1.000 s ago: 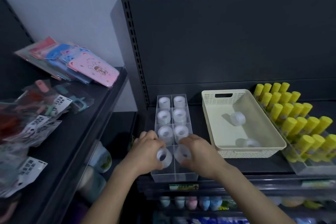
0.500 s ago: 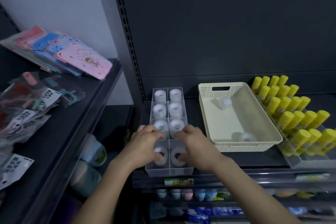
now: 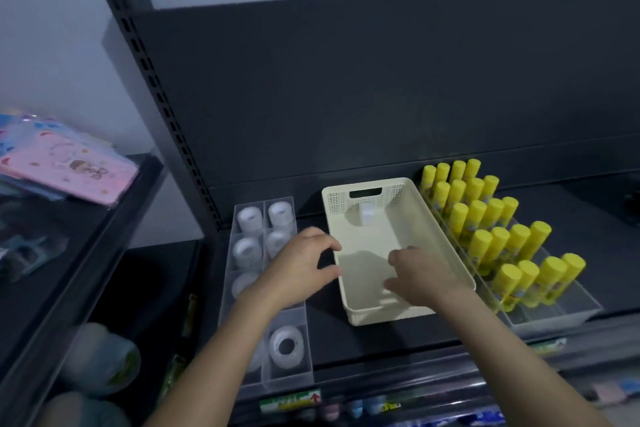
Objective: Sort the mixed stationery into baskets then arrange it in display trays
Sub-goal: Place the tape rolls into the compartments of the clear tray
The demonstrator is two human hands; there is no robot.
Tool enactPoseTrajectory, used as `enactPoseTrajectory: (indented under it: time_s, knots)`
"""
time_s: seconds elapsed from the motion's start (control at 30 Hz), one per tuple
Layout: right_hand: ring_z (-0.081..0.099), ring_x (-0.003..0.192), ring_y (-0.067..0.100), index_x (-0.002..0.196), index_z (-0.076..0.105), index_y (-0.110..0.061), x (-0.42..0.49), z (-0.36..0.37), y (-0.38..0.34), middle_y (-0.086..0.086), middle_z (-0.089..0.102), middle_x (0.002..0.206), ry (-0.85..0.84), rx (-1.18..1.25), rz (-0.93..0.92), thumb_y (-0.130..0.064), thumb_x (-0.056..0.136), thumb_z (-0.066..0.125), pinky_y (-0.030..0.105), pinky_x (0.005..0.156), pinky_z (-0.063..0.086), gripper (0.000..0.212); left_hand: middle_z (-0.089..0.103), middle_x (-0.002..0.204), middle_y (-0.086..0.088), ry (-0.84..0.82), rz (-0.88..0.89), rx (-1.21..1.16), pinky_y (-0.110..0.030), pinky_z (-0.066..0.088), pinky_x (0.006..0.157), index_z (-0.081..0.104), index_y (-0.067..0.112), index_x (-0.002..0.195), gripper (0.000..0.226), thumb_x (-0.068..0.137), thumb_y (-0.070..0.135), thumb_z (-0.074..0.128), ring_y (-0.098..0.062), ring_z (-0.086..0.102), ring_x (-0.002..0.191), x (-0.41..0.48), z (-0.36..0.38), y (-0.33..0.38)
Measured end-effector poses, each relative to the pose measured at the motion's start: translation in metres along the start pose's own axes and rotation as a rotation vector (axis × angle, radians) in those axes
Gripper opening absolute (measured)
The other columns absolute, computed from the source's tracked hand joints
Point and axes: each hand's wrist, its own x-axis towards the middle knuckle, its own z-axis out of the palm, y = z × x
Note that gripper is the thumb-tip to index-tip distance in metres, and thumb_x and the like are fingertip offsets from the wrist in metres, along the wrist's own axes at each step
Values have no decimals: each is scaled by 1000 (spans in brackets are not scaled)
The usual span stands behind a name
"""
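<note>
A person stands at a dark metal shelf [image 3: 329, 340], both bare forearms reaching forward and up from the bottom of the view.

The left hand [image 3: 301, 267] hovers palm down over the strip of shelf between a clear divided tray [image 3: 289, 380] and a cream basket [image 3: 381, 317]. Its wrist passes over the tray's middle compartments. Its fingers [image 3: 327, 243] are loosely curved and spread apart, the thumb stretched toward the basket's near left wall, and nothing is held in it.

The right hand [image 3: 419, 274] is lowered inside the basket, near its front end, with the forearm crossing the front rim. Its fingers curl downward toward the basket floor like a claw. The back of the hand hides what is under them, so I cannot tell whether it grasps anything.

The clear divided tray sits to the left of the basket and runs front to back in two columns. White tape rolls [image 3: 250, 218] stand in its rear compartments, and another roll with a dark centre hole lies in the front right compartment. A lone tape roll [image 3: 367, 215] stands at the far end of the cream basket, just under the handle slot.

To the right of the basket, touching or just beside it, a long clear tray [image 3: 554, 315] holds rows of yellow glue sticks [image 3: 502, 236] leaning backward. On a separate shelf unit at the far left lie pink packets [image 3: 69, 170] in a stack.
</note>
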Motion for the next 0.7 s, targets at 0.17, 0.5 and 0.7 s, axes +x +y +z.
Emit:
enactPoseTrajectory:
  time_s: [0.17,0.5,0.7]
  knots:
    - [57,109,27,113,56,-10,16,3,23,10,58,116,-128,-134,24,-27,78,64,31,84,49,39,50,122,7,-109,-18,58,-24,39,95,59,23,121,36,87,32,64,-11,50,113,51,23,7]
    - [58,104,29,111,58,-7,63,-11,38,13,63,110,62,240,23,-24,82,56,31,83,49,33,48,129,-9,-135,-38,259,-37,40,100,53,4,123,40,87,20,57,-27,48,120,152,61,8]
    - [57,102,32,110,60,-3,76,-19,37,17,59,109,257,359,-46,-18,87,51,33,85,44,29,52,114,-12,-183,-137,318,-39,44,86,51,9,103,25,81,15,60,-32,50,107,174,84,-5]
